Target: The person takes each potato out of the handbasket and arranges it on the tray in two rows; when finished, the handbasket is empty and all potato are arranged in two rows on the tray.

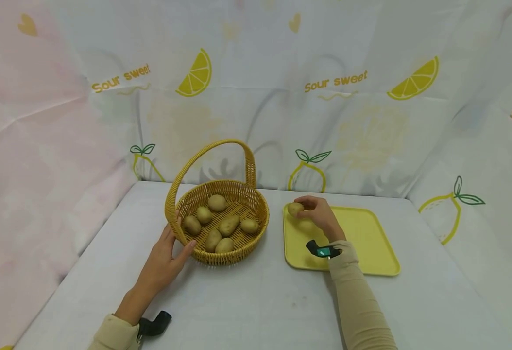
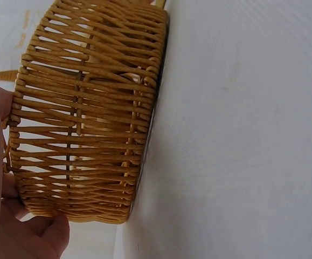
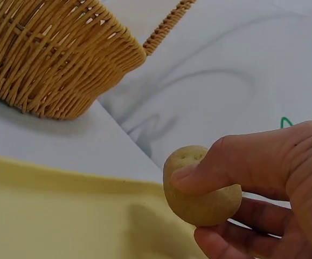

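Observation:
In the head view, a woven wicker basket point(image 1: 223, 260) with a tall arched handle stands on the white table. Several potatoes point(image 1: 229, 225) lie inside it. My left hand point(image 1: 162, 265) grips the basket's near-left rim, thumb over the edge; the left wrist view shows fingers point(image 2: 54, 233) against the woven side. To the right, my right hand point(image 1: 321, 216) holds a single potato point(image 1: 295, 209) over the far-left corner of a yellow tray point(image 1: 367, 238). Close up in the right wrist view, the thumb presses this potato point(image 3: 196, 208) from one side and fingers support it from below.
A white cloth-covered table point(image 1: 256, 306) carries both basket and tray, with a strip of tabletop between them. Behind them hangs a pale curtain point(image 1: 256, 112) printed with lemons and lettering. The basket's handle point(image 1: 214, 144) arches high above its rim.

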The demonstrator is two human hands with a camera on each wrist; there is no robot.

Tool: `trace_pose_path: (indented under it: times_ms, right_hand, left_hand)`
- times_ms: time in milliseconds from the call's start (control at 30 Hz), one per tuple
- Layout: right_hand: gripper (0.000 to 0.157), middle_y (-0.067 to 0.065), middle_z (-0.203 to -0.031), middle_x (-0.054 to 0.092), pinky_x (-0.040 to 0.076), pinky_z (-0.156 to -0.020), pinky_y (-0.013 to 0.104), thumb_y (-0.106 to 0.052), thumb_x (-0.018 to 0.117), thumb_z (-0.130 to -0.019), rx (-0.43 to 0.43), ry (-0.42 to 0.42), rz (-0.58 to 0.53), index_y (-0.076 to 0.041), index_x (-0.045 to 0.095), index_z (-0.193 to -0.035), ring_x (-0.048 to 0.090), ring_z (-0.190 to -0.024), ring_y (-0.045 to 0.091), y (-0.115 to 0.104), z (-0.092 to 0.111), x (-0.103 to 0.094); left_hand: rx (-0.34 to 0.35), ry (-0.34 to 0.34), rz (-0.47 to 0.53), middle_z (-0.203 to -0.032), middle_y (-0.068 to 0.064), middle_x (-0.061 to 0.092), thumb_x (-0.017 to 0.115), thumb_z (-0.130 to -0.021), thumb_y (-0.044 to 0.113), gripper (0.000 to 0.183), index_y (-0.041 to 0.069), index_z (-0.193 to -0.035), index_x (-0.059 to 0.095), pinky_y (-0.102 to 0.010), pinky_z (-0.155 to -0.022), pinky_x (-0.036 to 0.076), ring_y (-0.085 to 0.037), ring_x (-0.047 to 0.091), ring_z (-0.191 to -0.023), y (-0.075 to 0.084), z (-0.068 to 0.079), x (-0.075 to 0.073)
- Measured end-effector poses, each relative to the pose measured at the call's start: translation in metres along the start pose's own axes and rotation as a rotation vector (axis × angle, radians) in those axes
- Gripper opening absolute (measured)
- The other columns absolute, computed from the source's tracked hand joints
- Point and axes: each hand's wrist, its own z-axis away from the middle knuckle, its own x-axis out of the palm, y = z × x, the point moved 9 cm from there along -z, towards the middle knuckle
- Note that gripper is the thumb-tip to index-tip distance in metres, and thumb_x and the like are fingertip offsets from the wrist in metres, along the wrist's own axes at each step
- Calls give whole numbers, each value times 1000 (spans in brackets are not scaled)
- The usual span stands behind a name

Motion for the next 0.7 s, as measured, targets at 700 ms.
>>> trace_pose_path:
  times_ms: [700]
  right_hand:
    - [42, 14, -119, 70, 45, -91, 41, -2, 81, -84, -5, -31, 101, -1, 72, -126, 59, -111, 31, 9, 0, 6]
  left_hand:
    - [25, 3, 1, -166, -18, 28, 66, -104, 28, 77, 6, -165, 24, -63, -113, 32, -40, 29, -150, -1, 2, -1]
